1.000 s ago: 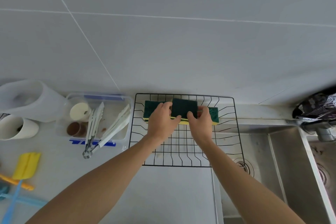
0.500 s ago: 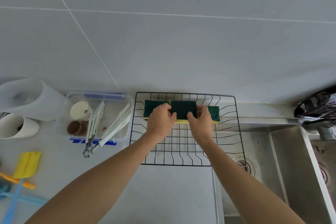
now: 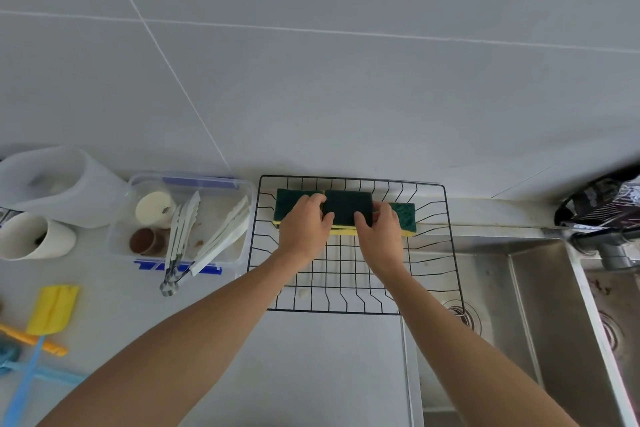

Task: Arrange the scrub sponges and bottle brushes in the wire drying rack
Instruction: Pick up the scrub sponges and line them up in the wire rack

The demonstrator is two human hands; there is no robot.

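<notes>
A black wire drying rack (image 3: 446, 236) sits by the wall, partly over the sink. Three green-and-yellow scrub sponges stand in a row along its far side. My left hand (image 3: 304, 225) and my right hand (image 3: 381, 232) pinch the middle sponge (image 3: 348, 206) from either side. The left sponge (image 3: 289, 199) and the right sponge (image 3: 403, 213) flank it, partly hidden by my hands. Bottle brushes (image 3: 52, 308) with yellow, orange and blue parts lie on the counter at far left.
A clear plastic container (image 3: 221, 184) with tongs and small cups stands left of the rack. A white jug (image 3: 52, 184) and a white cup (image 3: 34, 236) are further left. The steel sink (image 3: 519, 305) and a tap (image 3: 613, 246) lie to the right.
The middle sponge has been lowered slightly into line with the other two. Both hands stay on it.
</notes>
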